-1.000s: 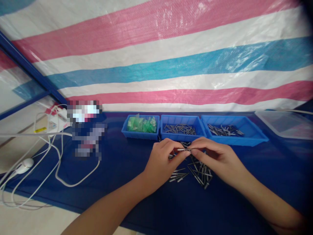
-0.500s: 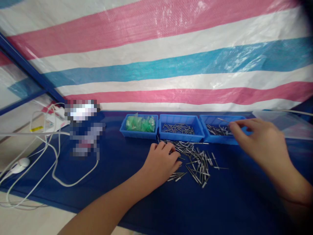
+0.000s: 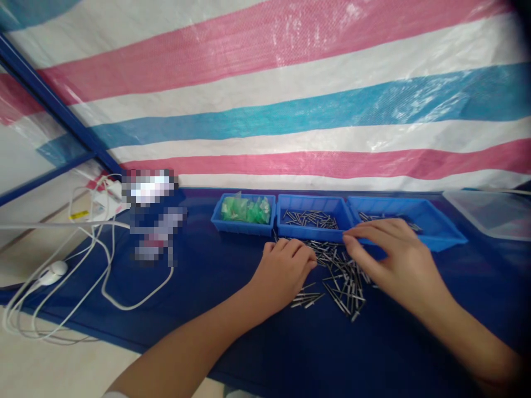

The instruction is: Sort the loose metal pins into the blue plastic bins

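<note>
The fingers of our left hand (image 3: pixel 286 271) are curling downward at the centre of the frame, over the left part of a loose pile of thin metal pins (image 3: pixel 350 293); their tips are turning away from us, so we cannot tell whether they are gripping a pin. On our right hand (image 3: pixel 398 260), right of centre, the thumb and forefinger are pointing left with their tips close together, just over the pile's right side and near the middle bin's front corner; we cannot tell whether anything is sitting between them. The pile is spreading between and below the two hands, and a small cluster of pins (image 3: pixel 307 300) is lying at its lower left, side by side.

Just above the hands, three blue bins are standing in a row. The left bin (image 3: pixel 243 228) is holding green packets (image 3: pixel 246 210), the middle bin (image 3: pixel 307 230) is holding more pins, and the right bin (image 3: pixel 446 226) is also holding pins, partly hidden by our right hand. A clear plastic piece (image 3: pixel 477 215) is lying at the right edge, beyond the right bin.

All of this is resting on a dark blue table (image 3: pixel 207 287). White cables (image 3: pixel 124 307) are looping across the left of the frame, near two pixelated patches that we cannot make out. A striped sheet (image 3: pixel 269 110) is filling the upper frame, and a blue bar (image 3: pixel 50 94) is slanting through the upper left.
</note>
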Motion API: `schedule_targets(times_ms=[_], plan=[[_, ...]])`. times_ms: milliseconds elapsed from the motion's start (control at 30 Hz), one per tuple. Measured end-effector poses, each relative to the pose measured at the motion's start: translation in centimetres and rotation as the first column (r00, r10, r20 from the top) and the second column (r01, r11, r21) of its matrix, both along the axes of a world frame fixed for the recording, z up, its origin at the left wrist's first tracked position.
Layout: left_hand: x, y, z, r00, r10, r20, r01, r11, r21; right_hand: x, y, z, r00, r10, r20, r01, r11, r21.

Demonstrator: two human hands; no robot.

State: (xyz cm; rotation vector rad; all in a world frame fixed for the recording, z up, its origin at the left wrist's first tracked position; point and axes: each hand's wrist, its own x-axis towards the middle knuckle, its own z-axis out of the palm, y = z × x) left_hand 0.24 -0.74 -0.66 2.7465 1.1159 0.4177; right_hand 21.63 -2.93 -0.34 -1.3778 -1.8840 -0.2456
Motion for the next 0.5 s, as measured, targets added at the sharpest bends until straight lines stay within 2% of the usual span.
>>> schedule_targets(times_ms=[100, 200, 367, 500], plan=[[0.0, 0.2, 0.1, 0.995, 0.038, 0.092, -0.032, 0.997, -0.07, -2.1, -0.7, -0.3, 0.988, 0.134, -0.074, -0.14, 0.986, -0.089], [0.1, 0.4, 0.0, 0.985, 0.053, 0.163, -0.031, 0.991, -0.133, -3.1, -1.1, -0.9, 0.964, 0.207, -0.167, -0.232, 0.962, -0.144], [0.2, 0.5, -0.1, 0.964, 0.059, 0.258, -0.009, 0.981, -0.191, -3.2, -1.1, -1.3, 0.934, 0.203, -0.294, -0.27, 0.94, -0.21], [0.4, 0.3, 0.1, 0.956, 0.051, 0.289, 0.008, 0.98, -0.198, -3.1, -1.2, -0.9, 0.916, 0.187, -0.355, -0.272, 0.94, -0.207]])
